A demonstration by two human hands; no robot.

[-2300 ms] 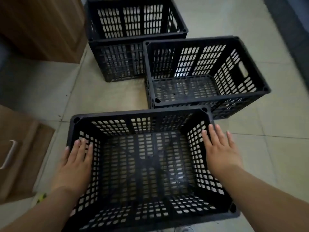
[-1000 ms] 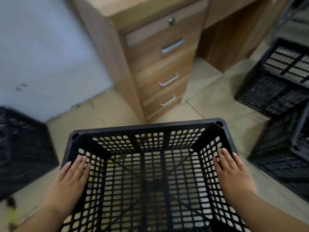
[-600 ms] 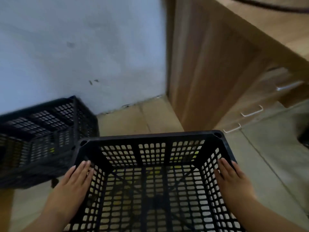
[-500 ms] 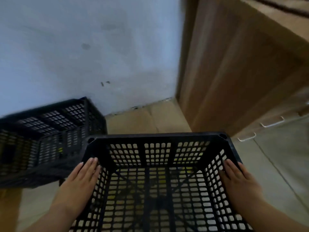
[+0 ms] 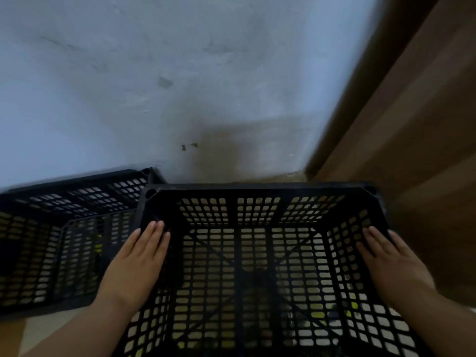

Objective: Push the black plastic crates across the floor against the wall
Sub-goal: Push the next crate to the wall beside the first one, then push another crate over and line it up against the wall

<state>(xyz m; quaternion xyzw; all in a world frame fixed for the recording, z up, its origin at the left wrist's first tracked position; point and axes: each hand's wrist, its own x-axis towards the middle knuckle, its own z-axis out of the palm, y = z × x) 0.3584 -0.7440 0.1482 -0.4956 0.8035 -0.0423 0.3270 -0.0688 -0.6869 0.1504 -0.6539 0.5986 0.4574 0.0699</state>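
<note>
A black plastic crate [image 5: 257, 188] with perforated walls fills the lower middle of the head view, and I look down into it. My left hand [image 5: 139, 261] lies flat over its left rim, fingers together. My right hand [image 5: 389, 264] presses on its right rim the same way. The crate's far edge sits close to the pale wall [image 5: 180, 86], with a thin strip of floor [image 5: 273, 178] showing between them. A second black crate [image 5: 64, 228] stands to the left against the wall, its right side touching or nearly touching the crate I hold.
The brown wooden side of a desk [image 5: 417, 150] rises on the right, close beside the crate's right wall. Beige floor shows through the crate's bottom holes and at the lower left corner.
The view swung left from the other crates past the desk drawers to the wall. The crate under my hands slid forward, close to the wall and alongside the left crate.
</note>
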